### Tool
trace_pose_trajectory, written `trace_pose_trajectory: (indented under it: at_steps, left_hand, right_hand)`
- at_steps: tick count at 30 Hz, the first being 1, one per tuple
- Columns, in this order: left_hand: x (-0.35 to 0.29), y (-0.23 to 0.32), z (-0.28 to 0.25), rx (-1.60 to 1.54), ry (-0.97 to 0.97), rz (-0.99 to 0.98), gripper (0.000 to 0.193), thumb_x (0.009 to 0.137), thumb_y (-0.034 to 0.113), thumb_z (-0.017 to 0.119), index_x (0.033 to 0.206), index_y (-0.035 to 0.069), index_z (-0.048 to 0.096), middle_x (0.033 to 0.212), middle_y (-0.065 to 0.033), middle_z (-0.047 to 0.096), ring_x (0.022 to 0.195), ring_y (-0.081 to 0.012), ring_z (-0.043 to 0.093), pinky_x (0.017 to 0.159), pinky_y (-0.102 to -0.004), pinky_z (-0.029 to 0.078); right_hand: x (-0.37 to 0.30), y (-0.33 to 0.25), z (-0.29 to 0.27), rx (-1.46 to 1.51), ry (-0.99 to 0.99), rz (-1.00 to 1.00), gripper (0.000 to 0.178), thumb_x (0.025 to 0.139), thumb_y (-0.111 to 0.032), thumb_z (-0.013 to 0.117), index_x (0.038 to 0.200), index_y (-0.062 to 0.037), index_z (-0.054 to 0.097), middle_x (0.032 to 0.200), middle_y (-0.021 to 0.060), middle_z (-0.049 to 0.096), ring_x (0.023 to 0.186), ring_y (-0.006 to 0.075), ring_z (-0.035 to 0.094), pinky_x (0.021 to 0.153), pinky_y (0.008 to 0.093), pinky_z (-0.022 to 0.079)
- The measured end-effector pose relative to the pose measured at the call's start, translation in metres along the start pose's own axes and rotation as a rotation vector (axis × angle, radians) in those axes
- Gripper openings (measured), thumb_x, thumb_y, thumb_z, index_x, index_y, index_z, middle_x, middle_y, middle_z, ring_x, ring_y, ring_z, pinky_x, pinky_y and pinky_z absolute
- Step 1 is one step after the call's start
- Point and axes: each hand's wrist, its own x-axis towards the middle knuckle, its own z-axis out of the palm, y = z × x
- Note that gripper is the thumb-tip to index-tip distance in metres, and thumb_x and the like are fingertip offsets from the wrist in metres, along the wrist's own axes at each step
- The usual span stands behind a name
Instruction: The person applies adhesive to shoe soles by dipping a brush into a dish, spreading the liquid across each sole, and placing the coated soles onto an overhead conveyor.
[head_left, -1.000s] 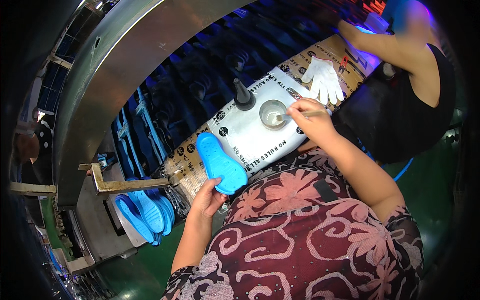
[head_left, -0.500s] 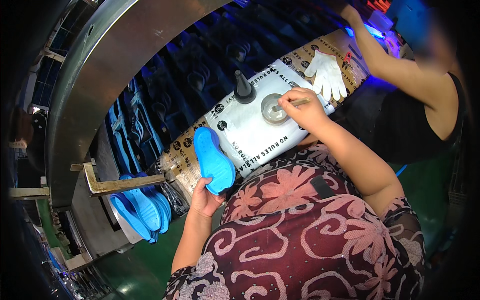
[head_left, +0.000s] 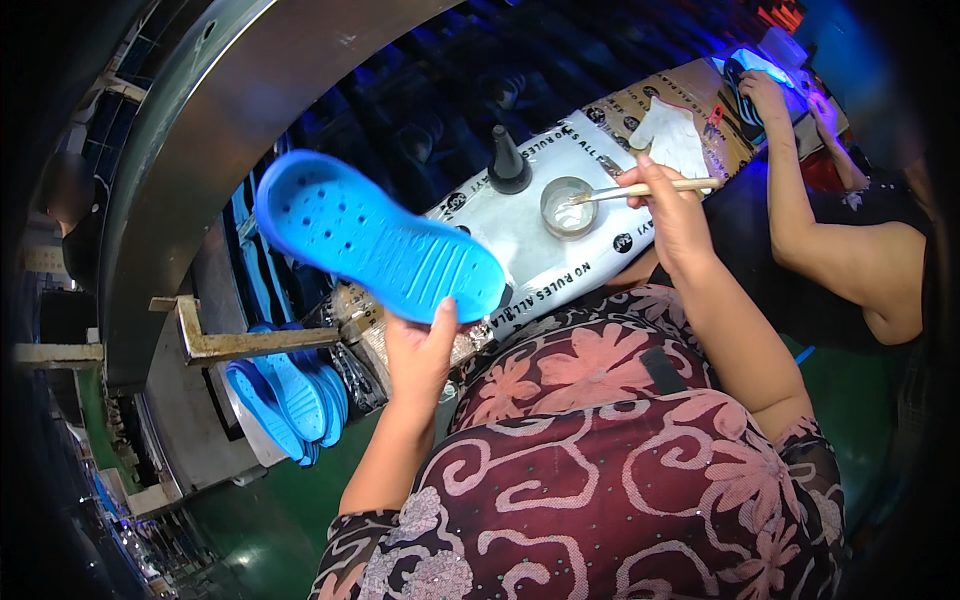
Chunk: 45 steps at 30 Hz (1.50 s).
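Observation:
My left hand point(head_left: 422, 345) is closed around the heel end of a blue shoe sole point(head_left: 365, 235), thumb on top. The sole is raised toward me and tilted, its perforated toe end pointing up and left. With the fingertips of my right hand point(head_left: 675, 215) I pinch a thin brush point(head_left: 697, 184) by its pale wooden handle. Its bristle end rests in a round clear jar point(head_left: 570, 228) that contains something clear or whitish. A black bottle with a cone-shaped nozzle point(head_left: 508, 170) stands just left of the jar, on white printed plastic wrapping point(head_left: 535, 255).
Several blue soles point(head_left: 290, 395) lie stacked at the lower left, beside a rusty metal bracket point(head_left: 240, 345). A white glove point(head_left: 672, 135) lies on the taped brown surface beyond the jar. At right a co-worker's arm point(head_left: 795, 190) reaches over a dark sole under blue light. A curved metal frame point(head_left: 150, 200) arches at left.
My left hand has lifted the blue sole up toward me, its toe end swinging left. My right hand has shifted right, tilting the brush flatter. The co-worker's arm has come lower.

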Motion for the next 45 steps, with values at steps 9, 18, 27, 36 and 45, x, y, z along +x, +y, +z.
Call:
trace_pose_trajectory:
  at_steps: [9, 18, 27, 36, 45]
  left_hand:
    - [0.003, 0.012, 0.025, 0.162, 0.017, 0.231, 0.036, 0.082, 0.000, 0.060, 0.114, -0.004, 0.042, 0.100, -0.0136, 0.059, 0.079, -0.0166, 0.061, 0.072, -0.0289, 0.051]
    - [0.004, 0.013, 0.030, 0.238, 0.056, 0.511, 0.023, 0.071, -0.002, 0.064, 0.093, -0.002, 0.057, 0.081, -0.0107, 0.063, 0.071, -0.0164, 0.061, 0.068, -0.0285, 0.048]
    - [0.005, 0.010, 0.024, 0.341, 0.009, 0.592, 0.018, 0.070, -0.004, 0.063, 0.087, 0.000, 0.059, 0.080, -0.0101, 0.063, 0.070, -0.0192, 0.061, 0.066, -0.0287, 0.048]
    - [0.005, 0.010, 0.024, 0.372, -0.032, 0.575, 0.020, 0.070, -0.004, 0.061, 0.090, -0.002, 0.061, 0.082, -0.0112, 0.062, 0.073, -0.0197, 0.062, 0.067, -0.0291, 0.048]
    - [0.000, 0.014, 0.028, 0.429, -0.091, 0.546, 0.021, 0.076, -0.005, 0.060, 0.097, -0.006, 0.058, 0.092, -0.0109, 0.063, 0.083, -0.0166, 0.061, 0.078, -0.0279, 0.046]
  right_hand:
    - [-0.056, -0.045, 0.031, -0.435, -0.374, -0.624, 0.026, 0.089, -0.018, 0.053, 0.072, -0.0027, 0.065, 0.065, 0.0075, 0.060, 0.065, 0.0195, 0.055, 0.071, 0.0315, 0.044]
    - [-0.059, -0.039, 0.043, -0.604, -0.378, -0.783, 0.023, 0.086, -0.018, 0.057, 0.067, -0.0065, 0.064, 0.064, 0.0044, 0.059, 0.065, 0.0215, 0.055, 0.084, 0.0374, 0.040]
    - [-0.057, -0.039, 0.040, -0.566, -0.311, -0.719, 0.024, 0.086, -0.018, 0.058, 0.065, -0.0070, 0.064, 0.062, 0.0038, 0.060, 0.061, 0.0224, 0.055, 0.081, 0.0378, 0.042]
    - [-0.052, -0.035, 0.042, -0.660, -0.341, -0.809, 0.023, 0.085, -0.017, 0.059, 0.065, -0.0067, 0.063, 0.060, 0.0045, 0.057, 0.060, 0.0234, 0.053, 0.079, 0.0380, 0.042]
    - [-0.056, -0.037, 0.045, -0.615, -0.381, -0.847, 0.021, 0.082, -0.018, 0.062, 0.064, -0.0070, 0.064, 0.060, 0.0041, 0.057, 0.059, 0.0222, 0.053, 0.080, 0.0371, 0.042]
